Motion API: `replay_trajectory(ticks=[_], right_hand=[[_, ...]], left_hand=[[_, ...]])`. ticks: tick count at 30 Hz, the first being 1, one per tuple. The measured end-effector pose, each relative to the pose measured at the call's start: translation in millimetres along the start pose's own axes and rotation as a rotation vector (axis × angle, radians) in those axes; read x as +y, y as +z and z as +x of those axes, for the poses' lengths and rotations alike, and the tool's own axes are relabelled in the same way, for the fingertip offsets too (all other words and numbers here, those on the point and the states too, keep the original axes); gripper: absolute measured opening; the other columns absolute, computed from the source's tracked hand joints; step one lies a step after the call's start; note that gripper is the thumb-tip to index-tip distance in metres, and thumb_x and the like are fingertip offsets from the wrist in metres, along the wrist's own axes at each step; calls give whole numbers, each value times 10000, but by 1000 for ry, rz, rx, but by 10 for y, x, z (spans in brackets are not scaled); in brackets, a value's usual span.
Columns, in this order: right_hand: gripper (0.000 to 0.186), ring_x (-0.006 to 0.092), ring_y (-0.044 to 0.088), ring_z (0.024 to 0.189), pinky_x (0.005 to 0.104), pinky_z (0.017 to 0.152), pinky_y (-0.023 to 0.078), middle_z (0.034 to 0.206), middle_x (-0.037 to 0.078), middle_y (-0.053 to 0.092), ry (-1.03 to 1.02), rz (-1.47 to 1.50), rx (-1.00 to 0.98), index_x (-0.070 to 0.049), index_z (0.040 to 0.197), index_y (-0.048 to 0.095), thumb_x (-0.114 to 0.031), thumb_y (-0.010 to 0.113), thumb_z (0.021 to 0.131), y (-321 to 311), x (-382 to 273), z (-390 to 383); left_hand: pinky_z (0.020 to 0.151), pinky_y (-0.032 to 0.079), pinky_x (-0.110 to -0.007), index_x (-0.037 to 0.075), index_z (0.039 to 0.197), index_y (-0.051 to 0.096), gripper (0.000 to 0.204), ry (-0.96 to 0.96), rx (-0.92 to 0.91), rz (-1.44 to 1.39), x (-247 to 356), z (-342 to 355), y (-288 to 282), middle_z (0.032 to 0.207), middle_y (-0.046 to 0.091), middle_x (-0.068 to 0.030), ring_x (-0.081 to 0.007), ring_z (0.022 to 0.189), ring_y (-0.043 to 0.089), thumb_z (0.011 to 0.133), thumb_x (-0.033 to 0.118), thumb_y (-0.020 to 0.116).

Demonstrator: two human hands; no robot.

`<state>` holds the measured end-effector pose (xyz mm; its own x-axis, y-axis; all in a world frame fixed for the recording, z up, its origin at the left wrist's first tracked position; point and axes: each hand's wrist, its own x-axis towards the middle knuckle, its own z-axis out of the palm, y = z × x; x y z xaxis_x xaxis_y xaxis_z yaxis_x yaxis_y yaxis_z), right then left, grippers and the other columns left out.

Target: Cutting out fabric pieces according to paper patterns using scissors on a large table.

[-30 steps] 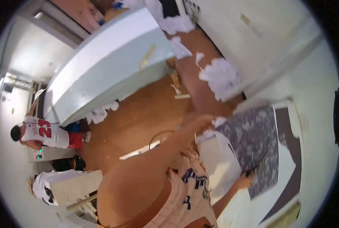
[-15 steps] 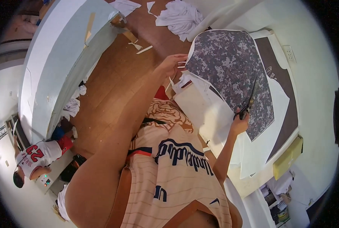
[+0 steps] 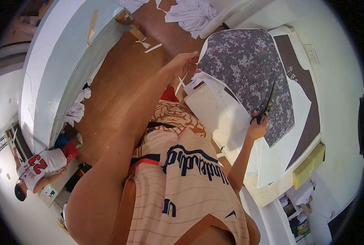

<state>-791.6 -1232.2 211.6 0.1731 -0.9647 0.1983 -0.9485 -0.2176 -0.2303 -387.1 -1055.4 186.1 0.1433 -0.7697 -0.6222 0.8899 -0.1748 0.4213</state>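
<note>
My left hand (image 3: 183, 63) is at the left edge of a dark pixel-camouflage sheet (image 3: 243, 69), fingers loosely apart, with nothing clearly held in them; thin white strips (image 3: 181, 83) hang just below. My right hand (image 3: 259, 126) grips black-handled scissors (image 3: 263, 114) whose long blades lie over the right part of that sheet. Beneath it are white sheets (image 3: 290, 151) and a dark printed panel (image 3: 305, 128), all on the cream table (image 3: 206, 111) to my right.
A long pale-blue table (image 3: 59, 77) runs along the left. Another person (image 3: 47, 169) is at a machine (image 3: 49, 194), lower left. White cloth (image 3: 190, 18) lies on the brown floor beyond; a wall with an outlet (image 3: 310, 53) is right. A yellow pad (image 3: 308, 165) hangs at the table's corner.
The view has swung round, shifting the table upward in it. Over the last half second my left hand has moved slightly up-left and the white strips have dropped below it.
</note>
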Motion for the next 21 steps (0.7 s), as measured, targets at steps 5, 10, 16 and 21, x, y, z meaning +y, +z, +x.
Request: replay_trajectory(ticks=[5,10,16,21], right_hand=[[636,431,720,853,523,706,540,926,185,758,-17,-14,21,-69,1141,727,-622,771,831,135,43,2],[713,420,727,900,516,750,548,1020,186,765,-8,-46,-23,-50,1177,722,-669,753,823,115,43,132],[760,447,712,967,512,796,553,1082,236,742,-16,-26,-55,-10,1204,707,-677,737,839,84,46,209],[750,427,717,978,495,817,559,1106,255,733,-83,-35,1,26,1200,690,-629,770,844,275,225,58]], left_hand=[[952,558,-373,31,1262,682,334,101,-24,167,172,8,103,1127,725,-54,-189,966,668,1081,277,547],[989,548,-360,18,1321,659,369,156,-26,229,405,-36,209,1218,700,-89,-199,1082,668,1085,278,545],[938,552,-297,36,1333,662,364,280,-43,450,586,-5,-51,1270,715,-79,-181,1080,693,1051,258,601],[840,550,-308,17,1196,733,338,436,538,602,14,345,-1789,1111,763,-131,-171,963,704,969,263,689]])
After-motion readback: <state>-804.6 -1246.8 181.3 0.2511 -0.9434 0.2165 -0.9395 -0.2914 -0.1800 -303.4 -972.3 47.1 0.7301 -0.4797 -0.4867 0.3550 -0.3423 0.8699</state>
